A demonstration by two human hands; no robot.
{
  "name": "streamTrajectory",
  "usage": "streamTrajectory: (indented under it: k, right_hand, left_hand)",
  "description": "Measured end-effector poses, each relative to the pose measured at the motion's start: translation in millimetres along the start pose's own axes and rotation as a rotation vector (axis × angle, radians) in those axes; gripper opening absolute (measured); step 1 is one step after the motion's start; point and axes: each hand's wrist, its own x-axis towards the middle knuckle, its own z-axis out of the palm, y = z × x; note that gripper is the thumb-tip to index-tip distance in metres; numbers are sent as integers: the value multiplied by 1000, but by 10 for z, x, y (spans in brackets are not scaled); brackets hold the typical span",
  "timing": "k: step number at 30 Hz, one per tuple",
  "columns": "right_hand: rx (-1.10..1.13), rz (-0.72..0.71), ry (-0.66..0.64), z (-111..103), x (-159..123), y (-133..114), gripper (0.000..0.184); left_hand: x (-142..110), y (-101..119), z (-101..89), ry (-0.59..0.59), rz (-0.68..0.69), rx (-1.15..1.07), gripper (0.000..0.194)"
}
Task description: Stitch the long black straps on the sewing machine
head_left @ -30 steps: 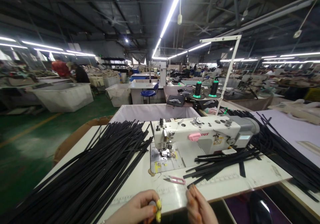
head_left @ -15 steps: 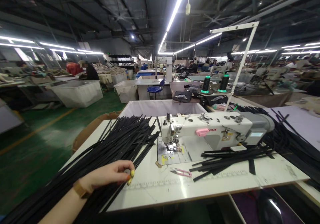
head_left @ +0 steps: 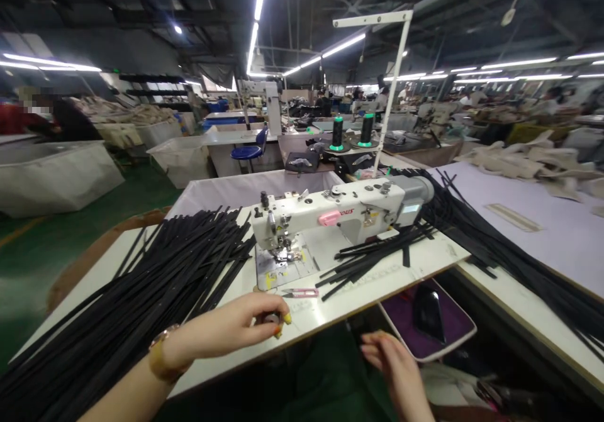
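Note:
My left hand (head_left: 236,327) rests on the front edge of the white sewing table (head_left: 330,312). Its fingertips are pinched together on a small greyish thing that I cannot make out. It lies just right of a big pile of long black straps (head_left: 155,290) and in front of pink thread snips (head_left: 302,293). My right hand (head_left: 396,365) hangs below the table edge with loosely spread fingers and nothing in it. A white sewing machine (head_left: 340,211) stands behind, with a smaller bunch of black straps (head_left: 372,255) under its arm.
Two dark thread cones (head_left: 352,131) stand on a rack behind the machine. More black straps (head_left: 495,252) drape over the lavender table at the right. A purple tray (head_left: 453,331) sits low beside my right hand. Other people work at white bins and tables further back.
My left hand came back from the strap pile to the table's front edge, still pinched. My right hand has come back into view low down. My view swung right and down.

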Motion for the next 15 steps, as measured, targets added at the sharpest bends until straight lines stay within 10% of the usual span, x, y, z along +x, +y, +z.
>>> streamTrajectory:
  k: [5, 7, 11, 15]
  right_hand:
    - [-7, 72, -652, 849, -66, -120, 39]
    - [-30, 81, -712, 917, -159, -177, 44]
    - [83, 59, -493, 568, -83, -222, 40]
    - [30, 3, -60, -255, 251, -101, 39]
  left_hand:
    - [141, 220, 239, 2, 84, 11, 22]
    - [124, 160, 248, 25, 62, -3, 24]
    - [119, -2, 264, 4, 14, -54, 24]
    - [240, -63, 361, -26, 5, -94, 23]
